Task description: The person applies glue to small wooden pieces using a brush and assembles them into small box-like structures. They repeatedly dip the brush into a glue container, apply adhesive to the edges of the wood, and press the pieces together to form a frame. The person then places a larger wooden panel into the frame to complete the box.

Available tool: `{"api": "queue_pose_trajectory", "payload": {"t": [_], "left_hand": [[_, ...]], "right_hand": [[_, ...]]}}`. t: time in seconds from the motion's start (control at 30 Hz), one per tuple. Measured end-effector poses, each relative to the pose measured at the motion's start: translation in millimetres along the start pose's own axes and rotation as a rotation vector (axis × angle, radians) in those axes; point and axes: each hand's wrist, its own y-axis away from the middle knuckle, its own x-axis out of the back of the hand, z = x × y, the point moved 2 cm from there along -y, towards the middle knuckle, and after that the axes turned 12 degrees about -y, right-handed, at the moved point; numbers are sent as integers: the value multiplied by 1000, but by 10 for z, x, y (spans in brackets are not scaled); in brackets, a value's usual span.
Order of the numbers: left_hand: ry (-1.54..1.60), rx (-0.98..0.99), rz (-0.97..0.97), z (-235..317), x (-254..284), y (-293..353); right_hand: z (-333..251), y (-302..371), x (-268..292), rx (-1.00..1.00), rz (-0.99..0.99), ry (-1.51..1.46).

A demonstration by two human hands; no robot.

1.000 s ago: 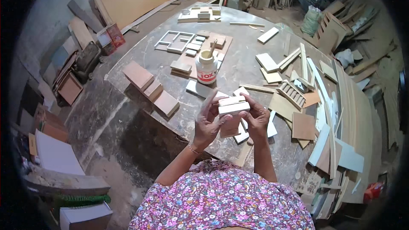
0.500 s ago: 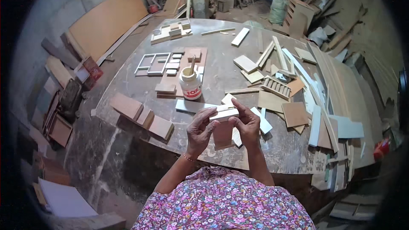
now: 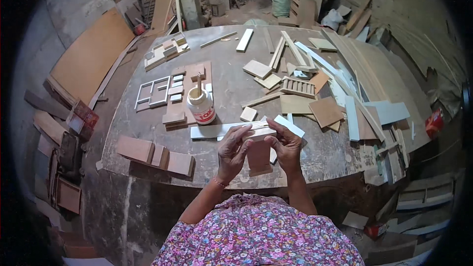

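Note:
Both my hands hold a small wooden piece (image 3: pixel 259 132) over the near edge of the round workbench (image 3: pixel 231 88). My left hand (image 3: pixel 232 151) grips its left end and my right hand (image 3: pixel 286 145) grips its right end. The piece has a pale strip on top and a brown panel (image 3: pixel 259 157) hanging below it between my palms. Just beyond my left hand lies a long white strip (image 3: pixel 212 130). A glue jar (image 3: pixel 200 106) with a stick in it stands further back on the left.
A white frame (image 3: pixel 152 92) and small blocks lie behind the jar. Brown boards (image 3: pixel 155 151) sit at the bench's near-left edge. Offcuts, strips and a slatted piece (image 3: pixel 297 87) crowd the right side. Boards lean against the wall at the left.
The view has shifted so the bench sits more centred. My hands still hold the same wooden piece at its ends, a little lower and nearer my body.

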Motion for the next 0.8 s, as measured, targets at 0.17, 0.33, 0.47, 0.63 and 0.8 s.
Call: {"api": "queue_pose_trajectory", "payload": {"t": [0.17, 0.33, 0.47, 0.63, 0.8], "left_hand": [[67, -13, -119, -34, -41, -31], [76, -34, -194, -105, -140, -49], [69, -81, -146, -31, -272, -91], [274, 4, -160, 63, -437, -98], [191, -132, -268, 49, -455, -143]], "right_hand": [[-81, 62, 50, -13, 21, 57], [-154, 127, 133, 5, 45, 97], [-276, 180, 187, 32, 79, 189], [-386, 220, 265, 130, 98, 204], [-470, 270, 317, 104, 96, 313]]}}
